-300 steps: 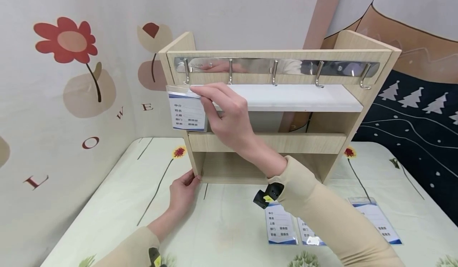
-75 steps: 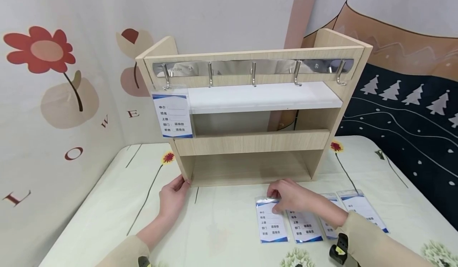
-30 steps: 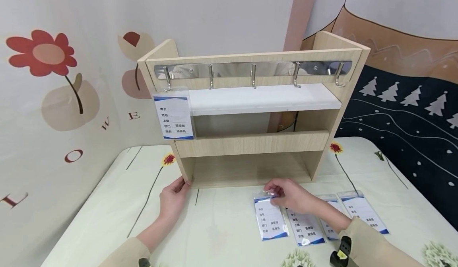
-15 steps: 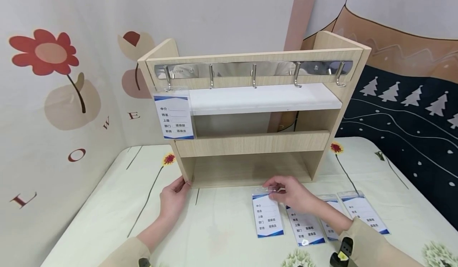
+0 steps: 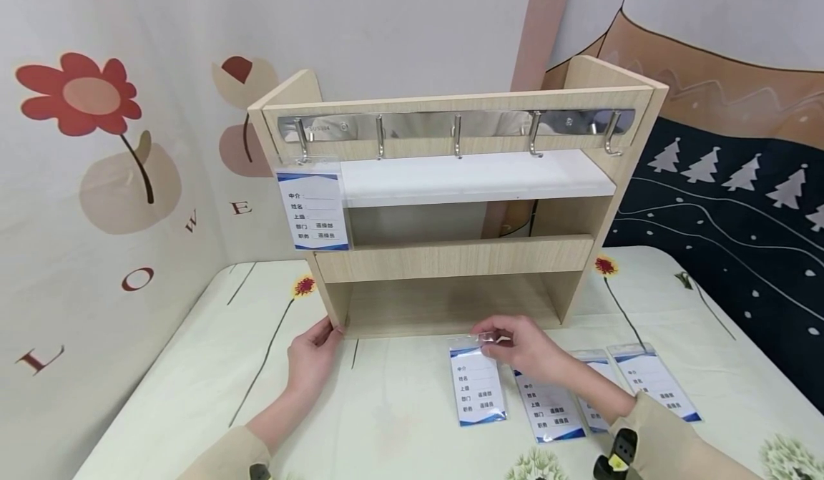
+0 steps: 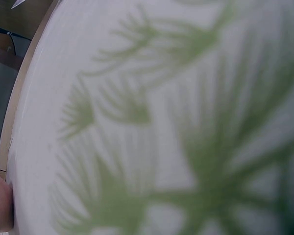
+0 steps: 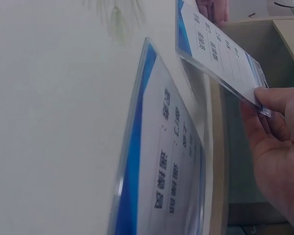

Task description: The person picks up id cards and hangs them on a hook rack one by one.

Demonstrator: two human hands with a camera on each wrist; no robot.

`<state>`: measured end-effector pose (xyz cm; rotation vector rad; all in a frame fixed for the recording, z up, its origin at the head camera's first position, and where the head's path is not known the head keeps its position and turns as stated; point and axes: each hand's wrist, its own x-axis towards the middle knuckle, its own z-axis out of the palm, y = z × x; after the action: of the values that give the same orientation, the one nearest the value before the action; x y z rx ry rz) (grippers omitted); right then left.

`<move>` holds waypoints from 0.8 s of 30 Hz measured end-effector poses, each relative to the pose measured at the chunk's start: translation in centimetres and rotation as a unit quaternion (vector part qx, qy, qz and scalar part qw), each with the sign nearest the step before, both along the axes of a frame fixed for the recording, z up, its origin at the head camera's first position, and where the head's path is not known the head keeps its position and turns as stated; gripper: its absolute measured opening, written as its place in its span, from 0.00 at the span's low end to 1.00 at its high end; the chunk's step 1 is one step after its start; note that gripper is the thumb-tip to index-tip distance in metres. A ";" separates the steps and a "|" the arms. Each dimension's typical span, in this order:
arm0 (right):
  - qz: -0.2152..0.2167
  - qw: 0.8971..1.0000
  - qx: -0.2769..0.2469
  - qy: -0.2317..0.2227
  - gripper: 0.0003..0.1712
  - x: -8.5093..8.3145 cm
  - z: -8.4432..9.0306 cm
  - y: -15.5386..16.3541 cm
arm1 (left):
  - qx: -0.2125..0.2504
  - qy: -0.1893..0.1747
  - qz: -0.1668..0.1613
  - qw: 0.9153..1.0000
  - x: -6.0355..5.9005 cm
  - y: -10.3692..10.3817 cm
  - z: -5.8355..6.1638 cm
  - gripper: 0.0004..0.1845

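My right hand (image 5: 528, 348) pinches the top edge of a clear-sleeved ID badge (image 5: 478, 385), white with blue bands and printed lines. In the right wrist view that badge (image 7: 220, 54) is tilted up off the cloth, thumb on its face. My left hand (image 5: 309, 362) grips the lower left corner of a wooden desk shelf (image 5: 457, 258). Another badge (image 5: 313, 212) hangs at the leftmost hook (image 5: 301, 140) of the shelf's metal hook rail (image 5: 418, 125). Only a bit of the left hand (image 6: 0, 203) shows in the left wrist view.
More badges lie right of the held one: a near badge (image 5: 550, 408), a badge (image 5: 592, 412) partly under my forearm, and a far-right badge (image 5: 653, 380). A white board (image 5: 476, 176) spans the shelf behind the hooks. The flower-print cloth (image 5: 399, 408) covers the table.
The right hand was at the leftmost hook with a badge, which now hangs there. It has since taken the leftmost badge from the table, raising it and shifting it slightly left. The left hand keeps its grip.
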<state>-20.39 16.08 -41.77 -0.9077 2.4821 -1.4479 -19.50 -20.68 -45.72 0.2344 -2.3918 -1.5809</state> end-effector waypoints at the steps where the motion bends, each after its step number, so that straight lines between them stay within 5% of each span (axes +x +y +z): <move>1: 0.000 1.000 -0.003 0.000 0.14 0.0 0.0 0.0 | 0.000 0.000 0.000 1.000 0.0 0.0 0.0 0.21; 24: -0.006 0.999 -0.036 0.016 0.16 0.3 2.5 -0.7 | -0.002 0.000 0.001 1.000 -0.1 0.1 -0.1 0.21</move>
<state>-20.12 15.42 -39.28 -0.9379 2.4764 -1.5485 -19.61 -20.62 -45.79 0.2349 -2.3934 -1.5750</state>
